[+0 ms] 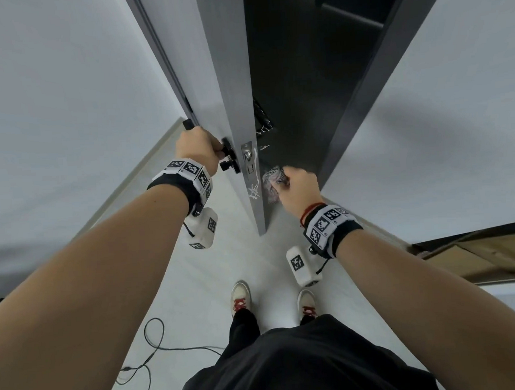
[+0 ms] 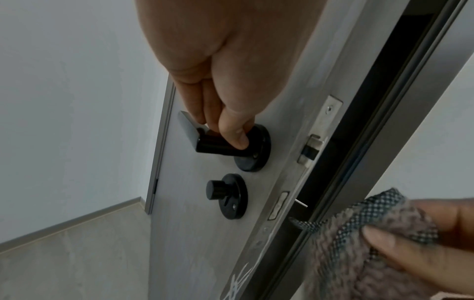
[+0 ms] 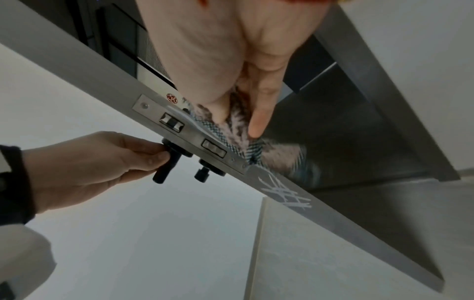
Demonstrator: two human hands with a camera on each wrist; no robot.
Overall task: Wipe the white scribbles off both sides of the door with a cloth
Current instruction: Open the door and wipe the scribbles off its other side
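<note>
White walls flank the grey door (image 1: 229,77); my left hand (image 1: 198,144) grips its black lever handle (image 2: 205,140). My right hand (image 1: 297,186), clutching the cloth (image 1: 272,179), sits nearer the scribbles (image 1: 253,192), just below-left on the door's edge.

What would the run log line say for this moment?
left hand: grips handle | right hand: holds cloth near latch plate | scribbles: unwiped on door edge
</note>
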